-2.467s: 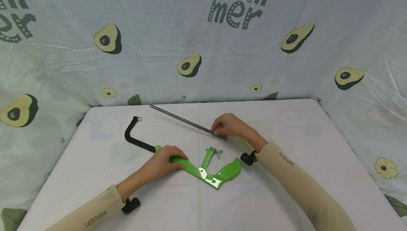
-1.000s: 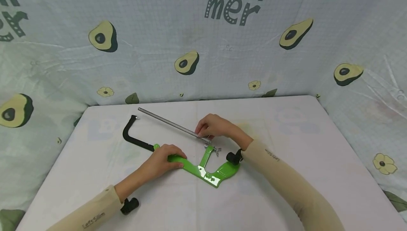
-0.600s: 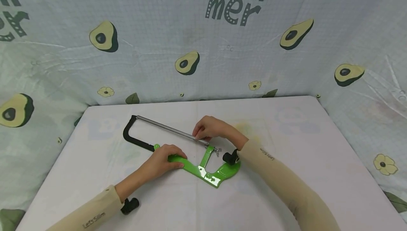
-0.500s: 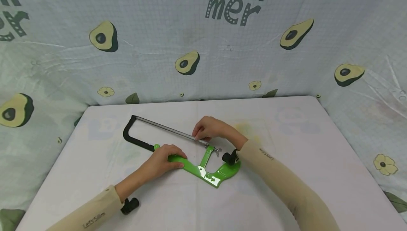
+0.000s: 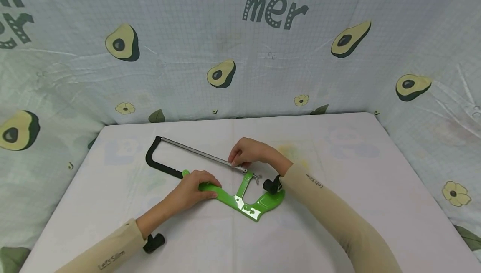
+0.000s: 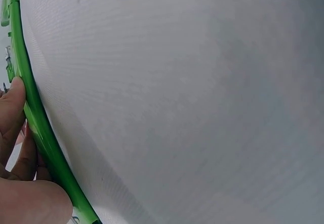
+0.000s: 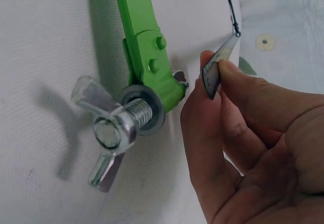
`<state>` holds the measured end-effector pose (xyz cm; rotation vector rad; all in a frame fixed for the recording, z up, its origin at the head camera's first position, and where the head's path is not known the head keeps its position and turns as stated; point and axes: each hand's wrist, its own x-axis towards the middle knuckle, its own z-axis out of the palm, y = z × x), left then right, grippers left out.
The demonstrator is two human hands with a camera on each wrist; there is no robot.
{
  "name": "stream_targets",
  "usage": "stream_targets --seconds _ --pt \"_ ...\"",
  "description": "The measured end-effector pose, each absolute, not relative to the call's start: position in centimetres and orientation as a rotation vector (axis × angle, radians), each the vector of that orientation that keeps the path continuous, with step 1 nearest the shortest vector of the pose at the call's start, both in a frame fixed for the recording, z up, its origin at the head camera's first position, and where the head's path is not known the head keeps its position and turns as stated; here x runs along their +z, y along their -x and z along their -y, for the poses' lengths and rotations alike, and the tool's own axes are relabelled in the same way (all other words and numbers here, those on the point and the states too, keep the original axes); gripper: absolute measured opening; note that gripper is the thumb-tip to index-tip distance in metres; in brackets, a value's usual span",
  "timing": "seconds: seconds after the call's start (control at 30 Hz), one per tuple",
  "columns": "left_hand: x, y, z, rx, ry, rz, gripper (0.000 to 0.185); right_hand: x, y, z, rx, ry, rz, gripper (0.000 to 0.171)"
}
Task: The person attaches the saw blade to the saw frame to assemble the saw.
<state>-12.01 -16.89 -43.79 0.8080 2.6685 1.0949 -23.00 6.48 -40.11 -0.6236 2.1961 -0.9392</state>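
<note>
A hacksaw frame lies flat on the white table [image 5: 338, 173], with a green handle part [image 5: 263, 204] and a black front arm [image 5: 152, 158]. My left hand [image 5: 204, 187] grips the green back bar [image 6: 38, 133], fingers on one side and thumb on the other. My right hand [image 5: 236, 162] pinches the near end of the thin grey saw blade [image 5: 195, 152] between thumb and forefinger. The blade's far end sits at the tip of the black arm. In the right wrist view the pinched blade end [image 7: 213, 72] hangs just beside the green post [image 7: 144, 57] and its metal wing nut [image 7: 104, 133].
Cloth printed with avocados [image 5: 221, 72] rises behind and at both sides of the table. A black camera is strapped under each wrist [image 5: 154, 241], the right one [image 5: 271, 186] just above the green handle.
The right hand carried the blade left and toward me. Its far end now meets the black arm's tip and its near end is by the wing nut. The left hand stayed put.
</note>
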Motion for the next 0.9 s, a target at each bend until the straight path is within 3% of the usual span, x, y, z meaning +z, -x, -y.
stream_targets --seconds 0.9 --pt "-43.97 11.98 16.75 1.08 -0.796 -2.672 0.021 -40.67 23.15 -6.16 -0.938 0.629 -2.211 0.013"
